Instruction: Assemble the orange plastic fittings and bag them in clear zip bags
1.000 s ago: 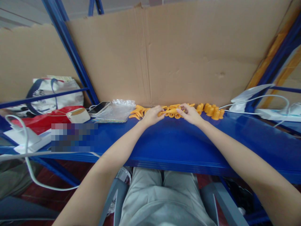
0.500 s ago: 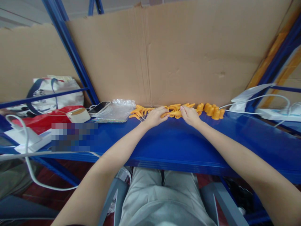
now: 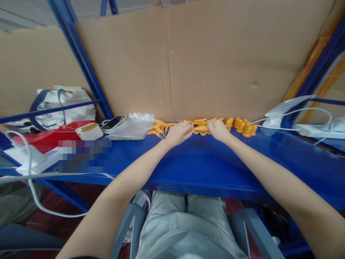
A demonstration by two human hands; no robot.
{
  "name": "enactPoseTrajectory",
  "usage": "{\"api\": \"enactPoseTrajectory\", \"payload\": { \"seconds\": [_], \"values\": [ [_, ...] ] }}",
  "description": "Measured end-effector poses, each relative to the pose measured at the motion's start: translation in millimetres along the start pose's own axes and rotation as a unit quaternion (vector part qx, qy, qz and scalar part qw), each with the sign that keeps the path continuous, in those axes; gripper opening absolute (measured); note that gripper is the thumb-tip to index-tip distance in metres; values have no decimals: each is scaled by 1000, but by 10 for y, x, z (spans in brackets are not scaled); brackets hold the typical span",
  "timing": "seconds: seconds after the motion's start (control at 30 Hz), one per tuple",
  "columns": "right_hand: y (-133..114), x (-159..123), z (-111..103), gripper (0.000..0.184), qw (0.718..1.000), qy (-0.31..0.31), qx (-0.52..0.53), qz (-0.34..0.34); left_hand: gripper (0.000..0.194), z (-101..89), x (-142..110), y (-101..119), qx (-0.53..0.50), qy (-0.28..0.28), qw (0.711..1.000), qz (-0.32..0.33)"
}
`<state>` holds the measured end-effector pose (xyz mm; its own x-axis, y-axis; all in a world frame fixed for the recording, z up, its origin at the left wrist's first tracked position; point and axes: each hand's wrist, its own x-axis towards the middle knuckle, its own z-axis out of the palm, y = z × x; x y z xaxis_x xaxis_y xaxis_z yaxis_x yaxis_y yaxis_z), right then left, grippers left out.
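Note:
A row of small orange plastic parts (image 3: 159,127) lies along the back of the blue shelf (image 3: 199,162), against a cardboard sheet. My left hand (image 3: 178,133) rests on the shelf with its fingers curled and pinched on an orange part (image 3: 198,128) in the middle of the row. My right hand (image 3: 219,129) is curled too and grips the same part from the right side. More orange cup-shaped parts (image 3: 244,127) stand just right of my right hand.
A clear plastic bag (image 3: 133,126) and a phone (image 3: 113,123) lie left of the parts. Further left are a red item (image 3: 51,138), a white-and-blue bag (image 3: 63,106) and white cables (image 3: 29,172). A white power strip (image 3: 315,131) with cables sits at right. The cardboard (image 3: 205,61) closes off the back.
Both hands have shifted slightly while working the orange part between them; my right hand has drawn in closer to it. Nothing else has moved.

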<state>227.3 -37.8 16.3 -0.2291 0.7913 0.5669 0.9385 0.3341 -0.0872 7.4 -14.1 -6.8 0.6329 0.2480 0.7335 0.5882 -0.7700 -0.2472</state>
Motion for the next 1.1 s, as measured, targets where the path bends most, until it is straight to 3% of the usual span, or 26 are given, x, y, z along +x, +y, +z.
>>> {"api": "enactPoseTrajectory", "payload": {
  "seconds": [0.2, 0.43, 0.57, 0.63, 0.7, 0.87, 1.1],
  "values": [
    [55, 36, -10, 37, 999, -28, 42, 15, 26, -25, 15, 27, 14, 1, 1000, 27],
    [55, 5, -12, 50, 982, -63, 174, 32, 22, -75, 61, 39, -29, -34, 999, 4],
    [14, -45, -43, 44, 993, -14, 74, -89, 20, -91, 84, -14, -77, -64, 994, -52],
    [-37, -74, -69, 37, 987, -3, -19, -163, 19, -93, 84, -44, -105, -74, 988, -83],
    [-115, -93, -98, 32, 974, -6, -112, -195, 18, -95, 83, -60, -134, -79, 982, -110],
    [-340, -72, -154, 32, 965, -24, -235, -118, 16, -119, 99, -18, -169, -90, 972, -136],
    [-416, -43, -196, 30, 965, -89, -231, -91, 18, -108, 112, 32, -152, -92, 980, -90]
  ]
}}
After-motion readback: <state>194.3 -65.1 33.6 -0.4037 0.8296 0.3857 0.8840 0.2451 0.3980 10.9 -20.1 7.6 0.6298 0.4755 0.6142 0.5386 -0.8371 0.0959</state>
